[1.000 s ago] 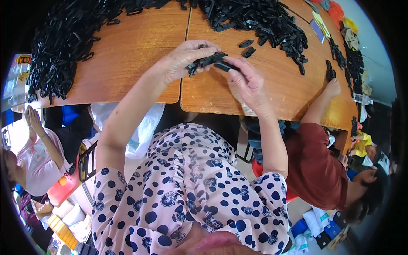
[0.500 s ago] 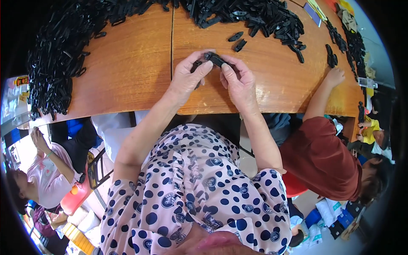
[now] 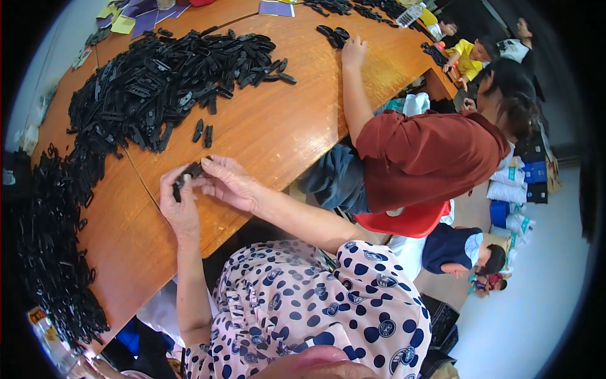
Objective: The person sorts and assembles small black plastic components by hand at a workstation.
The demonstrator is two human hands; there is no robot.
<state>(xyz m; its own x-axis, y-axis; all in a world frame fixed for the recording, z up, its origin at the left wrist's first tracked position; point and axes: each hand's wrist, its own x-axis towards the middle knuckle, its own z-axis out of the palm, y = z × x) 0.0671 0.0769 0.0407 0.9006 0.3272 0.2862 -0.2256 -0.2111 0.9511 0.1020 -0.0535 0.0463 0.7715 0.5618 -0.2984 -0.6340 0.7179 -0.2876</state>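
Note:
A small, elongated black plastic part (image 3: 191, 170) is between my two hands, just above the near side of the wooden table (image 3: 284, 120). My left hand (image 3: 180, 211) is closed round its lower end. The thumb and fingers of my right hand (image 3: 232, 184) pinch the upper end. My fingers cover much of the part, so its exact kind does not show. Beyond my hands lie two loose black parts, one (image 3: 198, 131) beside the other (image 3: 208, 136). A large heap of similar black parts (image 3: 158, 85) spreads behind them.
Another dense heap of black pieces (image 3: 50, 252) runs down the left side. At right sits a person in a dark red top (image 3: 423, 158), one hand (image 3: 355, 53) beside a small group of parts (image 3: 332, 36). A purple pad (image 3: 276, 8) and a clear bottle (image 3: 409, 16) lie farther back.
The whole view has swung toward the right, bringing more of the person in dark red into sight. Both my hands still hold the black part, now turned more upright.

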